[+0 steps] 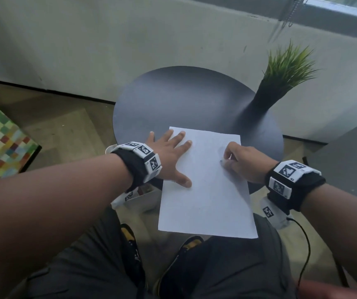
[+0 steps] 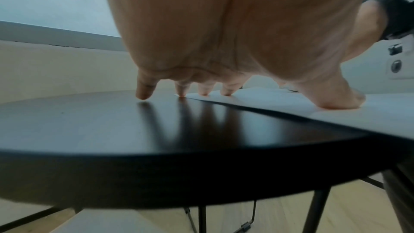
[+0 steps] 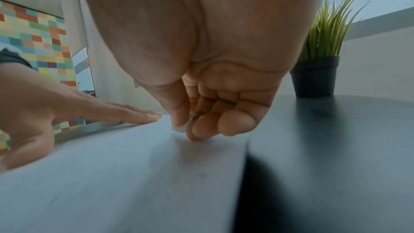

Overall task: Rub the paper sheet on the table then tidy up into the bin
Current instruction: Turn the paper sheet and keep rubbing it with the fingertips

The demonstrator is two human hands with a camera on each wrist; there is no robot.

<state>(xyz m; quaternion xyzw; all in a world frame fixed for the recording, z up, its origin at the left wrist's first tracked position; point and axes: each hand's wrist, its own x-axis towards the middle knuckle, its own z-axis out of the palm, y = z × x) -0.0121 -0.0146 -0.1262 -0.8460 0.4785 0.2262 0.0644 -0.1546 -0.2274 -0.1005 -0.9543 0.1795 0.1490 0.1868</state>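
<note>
White rectangular paper sheet (image 1: 207,186) overhangs the round black table (image 1: 173,100) toward 6 o'clock. Our left hand (image 1: 169,154) presses flat at 9 o'clock; our right hand (image 1: 240,162) pinches a small rubber at 3 o'clock.

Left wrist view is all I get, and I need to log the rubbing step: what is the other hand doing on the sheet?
Observer: The right hand has curled fingers and pinches a small pale item against the paper sheet. I cannot tell what the item is.
Operator: Anything else on the table?
Observer: A potted plant stands at the far right of the table, apart from the sheet.
Operator: Does the sheet lie fully on the table?
Observer: No, its near end overhangs the edge towards the person's knees.
</note>
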